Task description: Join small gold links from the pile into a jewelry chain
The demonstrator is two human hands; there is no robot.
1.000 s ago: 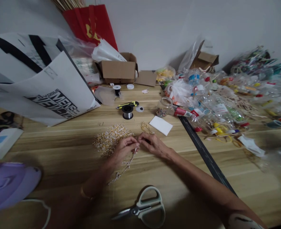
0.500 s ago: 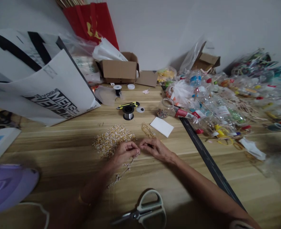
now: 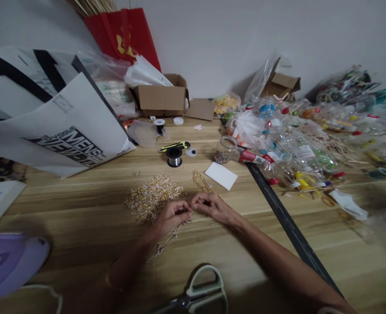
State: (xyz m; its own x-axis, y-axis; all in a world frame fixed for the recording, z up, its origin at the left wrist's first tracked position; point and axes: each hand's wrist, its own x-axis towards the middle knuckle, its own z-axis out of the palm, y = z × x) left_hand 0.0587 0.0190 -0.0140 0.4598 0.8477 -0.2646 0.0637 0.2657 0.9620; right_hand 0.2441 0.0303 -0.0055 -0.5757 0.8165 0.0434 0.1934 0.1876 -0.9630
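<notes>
My left hand (image 3: 172, 214) pinches the end of a beaded chain (image 3: 170, 237), which trails down and to the left over the wooden table. Fingertip to fingertip with it, my right hand (image 3: 214, 207) is closed in a pinch; whatever lies between its fingers is too small to make out. A heap of gold and clear beads (image 3: 153, 194) lies just beyond my left hand. Behind my right hand rests a gold chain (image 3: 202, 181), with a white card (image 3: 221, 175) beside it. Scissors (image 3: 199, 292) lie at the near edge, handles to the right.
Past the beads stand a wire spool (image 3: 174, 157), a yellow utility knife (image 3: 175, 147) and a jar of beads (image 3: 224, 150). Plastic bottles (image 3: 304, 152) crowd the right. On the left are a large white bag (image 3: 65, 131) and a purple iron (image 3: 12, 266). A cardboard box (image 3: 162, 98) sits behind.
Both hands remain pinched close together, with the left fingertips slightly shifted. The chain still hangs from the left hand. The whole view has moved a little.
</notes>
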